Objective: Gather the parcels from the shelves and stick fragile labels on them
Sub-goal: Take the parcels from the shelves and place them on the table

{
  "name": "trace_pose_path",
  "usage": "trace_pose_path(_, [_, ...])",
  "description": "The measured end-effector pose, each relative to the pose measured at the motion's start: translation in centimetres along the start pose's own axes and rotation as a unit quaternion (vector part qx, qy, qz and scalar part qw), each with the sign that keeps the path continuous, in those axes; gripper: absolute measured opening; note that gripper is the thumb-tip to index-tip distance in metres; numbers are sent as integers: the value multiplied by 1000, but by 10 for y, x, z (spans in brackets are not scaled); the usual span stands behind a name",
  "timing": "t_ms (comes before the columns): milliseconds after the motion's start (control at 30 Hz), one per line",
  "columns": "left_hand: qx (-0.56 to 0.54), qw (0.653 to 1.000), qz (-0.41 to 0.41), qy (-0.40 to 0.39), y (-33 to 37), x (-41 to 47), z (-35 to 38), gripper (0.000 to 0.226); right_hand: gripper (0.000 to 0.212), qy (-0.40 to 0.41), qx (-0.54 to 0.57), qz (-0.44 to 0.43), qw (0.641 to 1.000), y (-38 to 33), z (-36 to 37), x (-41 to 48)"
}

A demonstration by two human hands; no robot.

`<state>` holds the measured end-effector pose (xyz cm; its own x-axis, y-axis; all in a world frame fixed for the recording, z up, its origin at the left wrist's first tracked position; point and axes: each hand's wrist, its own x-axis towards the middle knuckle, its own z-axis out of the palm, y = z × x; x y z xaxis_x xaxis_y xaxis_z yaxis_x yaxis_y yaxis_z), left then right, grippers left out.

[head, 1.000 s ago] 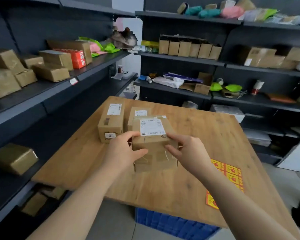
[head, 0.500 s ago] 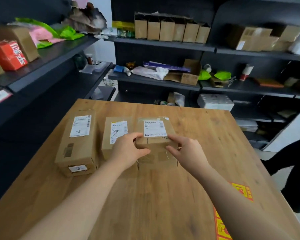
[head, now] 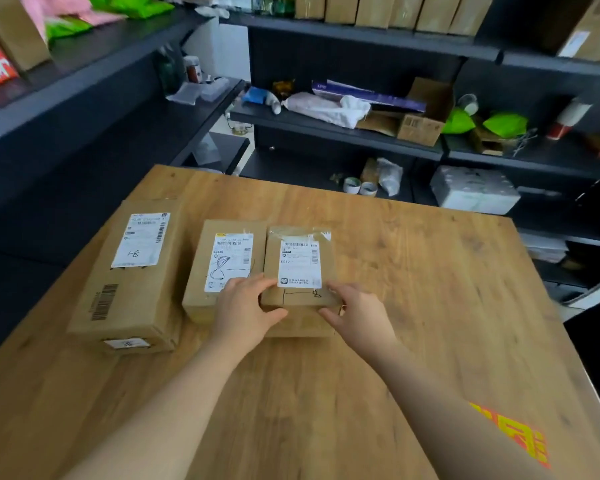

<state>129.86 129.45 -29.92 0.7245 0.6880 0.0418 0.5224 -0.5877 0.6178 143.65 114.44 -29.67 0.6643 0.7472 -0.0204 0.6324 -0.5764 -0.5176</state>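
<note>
Since half a second ago the small brown cardboard parcel (head: 300,271) has settled on the pale wooden table (head: 430,306), touching the flat brown middle parcel (head: 222,268).

Head view: the left hand (head: 243,306) and the right hand (head: 357,313) each grasp a near corner of it, thumbs on the front face. It looks light and stiff (taped, so a little slick), best held by its opposite sides.

Count: three parcels on the table, including the long brown carton (head: 132,271) apart at the left, and one orange-and-yellow sheet of fragile labels (head: 513,434).
</note>
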Motion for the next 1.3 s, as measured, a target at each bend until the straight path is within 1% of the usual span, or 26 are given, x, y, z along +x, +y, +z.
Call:
trace_pose_path(133, [38,999,3,8,-5,0,11,58,49,-34,-5,-7,999,7,9,10])
trace_pose_path(333, [103,994,18,12,-8,0,18,56,49,-55,-29,-24,998,11,12,14])
trace_pose_path(467, [144,989,25,3,1,-4,12,55,53,-72,-90,-41,992,5,6,13])
trace_pose_path(533, [146,989,27,13,8,-11,3,50,55,-61,-119,-70,989,-2,-2,11])
trace_pose_path(600, [143,988,33,39,16,-23,-11,41,54,-50,-135,-115,983,-12,-12,8])
trace_pose_path(667, [150,985,37,84,24,-40,-27,34,52,-43,-125,-159,978,-26,-20,2])
trace_pose_path(733, [162,978,29,129,30,-60,-46,33,50,-31,-111,-207,972,-45,-26,-6])
trace_pose_path(833, [191,966,9,173,31,-98,-77,32,45,-12,-92,-282,955,-79,-29,-23])
trace_pose_path(900, [212,957,-15,197,27,-123,-96,31,39,6,-60,-329,942,-103,-30,-35])
trace_pose_path(967, [225,948,-50,218,22,-150,-116,30,31,29,-25,-383,923,-129,-27,-48])
trace_pose_path(1067, [238,933,-106,248,13,-195,-145,36,25,23,-2,-449,893,-174,-19,-72])
trace_pose_path(1133, [253,918,-136,273,3,-231,-166,37,27,17,10,-489,872,-206,-9,-92])
trace_pose_path(1200, [262,903,-163,300,-7,-270,-186,36,33,4,18,-523,852,-239,4,-116])
trace_pose_path(1300, [280,872,-221,334,-20,-337,-214,35,36,-9,27,-574,818,-290,23,-164])
